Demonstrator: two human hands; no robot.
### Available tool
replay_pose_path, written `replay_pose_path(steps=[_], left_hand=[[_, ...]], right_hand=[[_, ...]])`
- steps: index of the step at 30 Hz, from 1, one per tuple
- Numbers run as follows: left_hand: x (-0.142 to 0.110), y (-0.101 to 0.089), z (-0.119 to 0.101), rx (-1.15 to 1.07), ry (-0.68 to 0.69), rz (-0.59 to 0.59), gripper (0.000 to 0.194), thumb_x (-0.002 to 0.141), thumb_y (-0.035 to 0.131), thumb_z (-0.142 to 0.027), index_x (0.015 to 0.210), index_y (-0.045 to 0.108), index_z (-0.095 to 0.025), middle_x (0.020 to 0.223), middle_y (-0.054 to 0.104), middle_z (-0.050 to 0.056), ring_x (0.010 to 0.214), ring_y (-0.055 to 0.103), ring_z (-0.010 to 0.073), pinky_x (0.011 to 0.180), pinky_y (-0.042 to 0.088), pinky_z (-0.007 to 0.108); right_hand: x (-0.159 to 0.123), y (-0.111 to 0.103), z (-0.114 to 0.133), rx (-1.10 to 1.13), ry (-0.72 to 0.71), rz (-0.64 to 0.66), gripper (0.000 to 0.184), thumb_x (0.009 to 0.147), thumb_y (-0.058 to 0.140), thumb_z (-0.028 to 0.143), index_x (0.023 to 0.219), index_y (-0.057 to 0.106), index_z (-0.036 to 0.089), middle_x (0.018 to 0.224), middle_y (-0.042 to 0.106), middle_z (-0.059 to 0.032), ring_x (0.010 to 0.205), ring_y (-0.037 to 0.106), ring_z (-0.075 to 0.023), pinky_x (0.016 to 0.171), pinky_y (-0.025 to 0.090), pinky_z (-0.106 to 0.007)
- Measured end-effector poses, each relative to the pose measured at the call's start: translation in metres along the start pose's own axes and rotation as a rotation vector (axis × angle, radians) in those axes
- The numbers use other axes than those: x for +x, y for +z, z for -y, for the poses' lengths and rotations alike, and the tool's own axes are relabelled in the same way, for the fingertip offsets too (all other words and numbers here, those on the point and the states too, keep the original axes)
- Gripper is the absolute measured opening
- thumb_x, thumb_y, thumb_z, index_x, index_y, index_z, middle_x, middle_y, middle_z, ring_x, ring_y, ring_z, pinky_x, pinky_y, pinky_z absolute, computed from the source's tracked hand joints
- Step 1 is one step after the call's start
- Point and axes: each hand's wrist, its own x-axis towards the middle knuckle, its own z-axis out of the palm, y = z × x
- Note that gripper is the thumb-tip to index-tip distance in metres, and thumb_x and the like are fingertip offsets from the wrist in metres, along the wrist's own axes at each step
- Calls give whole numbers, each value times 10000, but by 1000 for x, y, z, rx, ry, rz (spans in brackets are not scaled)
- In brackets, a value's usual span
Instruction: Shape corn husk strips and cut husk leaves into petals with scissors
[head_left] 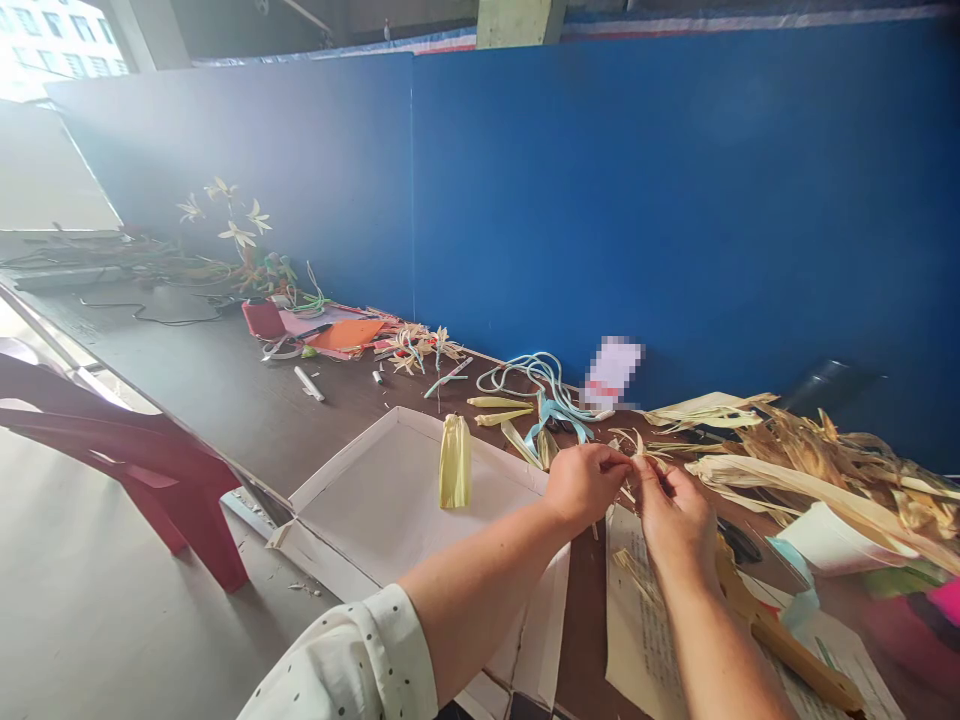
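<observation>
My left hand (586,488) and my right hand (679,520) meet above the table, fingertips pinched close together. Between them is a thin, pale strip of corn husk (638,440), its ends poking out above the fingers; the rest of it is hidden. Left of my hands, a yellow-green folded husk piece (454,465) stands in a shallow white box (352,500). Just beyond my left hand lie narrow husk pieces (504,416) and a light blue ribbon (555,412). Under my right forearm is a printed sheet (626,610) with husk scraps on it.
Dried corn husks (832,455) pile up on the right beside a white cup (840,540) and a yellow-brown tool handle (810,665). Blue panels (675,200) back the table. Coloured paper (346,334) and husk flowers (238,235) lie farther left. A red chair (150,480) stands at the left.
</observation>
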Motion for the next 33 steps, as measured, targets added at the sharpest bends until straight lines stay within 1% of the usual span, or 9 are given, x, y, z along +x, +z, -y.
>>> replay_pose_path(steps=[6,10,15,19,20,22,24,26,33], left_hand=[[5,2,7,-259,-94,116,288,766,612,-379,955,719,-188,847,705,15,742,603,117,680,458,203],[10,5,14,-368,-185,148,329,811,563,-403,946,707,-140,821,691,40,710,599,106,675,473,208],[16,8,19,-483,-289,130,255,826,561,-323,884,683,-107,813,680,66,655,595,93,616,486,203],[17,5,16,-556,-407,119,239,826,547,-218,1026,623,-111,854,675,74,625,602,96,535,491,202],[16,4,15,-571,-417,136,243,815,555,-196,1035,614,-111,850,673,71,627,606,101,534,501,211],[14,1,12,-600,-416,208,194,788,588,-181,959,632,-100,797,662,61,630,610,110,552,521,236],[12,-1,9,-637,-403,304,143,757,639,-216,830,652,-93,717,641,46,630,612,119,577,533,260],[9,-2,8,-681,-386,369,186,724,685,-278,758,659,-97,663,624,33,625,612,121,594,537,273],[9,-3,8,-782,-397,405,336,609,774,-393,742,667,-103,636,632,26,601,606,111,631,531,287]], right_hand=[[3,0,-6,76,55,0,561,735,506,666,916,696,171,756,699,-111,664,595,-233,613,412,-312],[6,-1,-13,183,69,-21,570,707,558,671,857,688,136,614,646,-76,557,546,-189,556,404,-296],[5,4,-16,461,126,-38,546,671,619,652,837,647,133,491,513,21,442,441,-116,443,354,-254],[4,5,-10,662,179,-19,443,658,677,583,779,591,166,505,448,59,434,385,-82,407,308,-229],[3,4,-8,710,191,-11,422,655,689,562,769,576,172,513,436,64,436,376,-77,401,295,-224],[3,3,-3,810,224,14,387,643,718,512,746,544,183,523,409,75,438,351,-67,390,263,-213],[3,1,0,908,264,44,372,615,753,457,711,513,190,525,385,83,438,320,-59,385,230,-205],[3,-1,3,971,288,68,369,595,774,416,681,494,190,527,375,85,441,302,-56,388,210,-204],[-1,-1,6,947,296,96,321,625,753,413,712,532,197,532,401,78,446,343,-76,409,241,-227]])
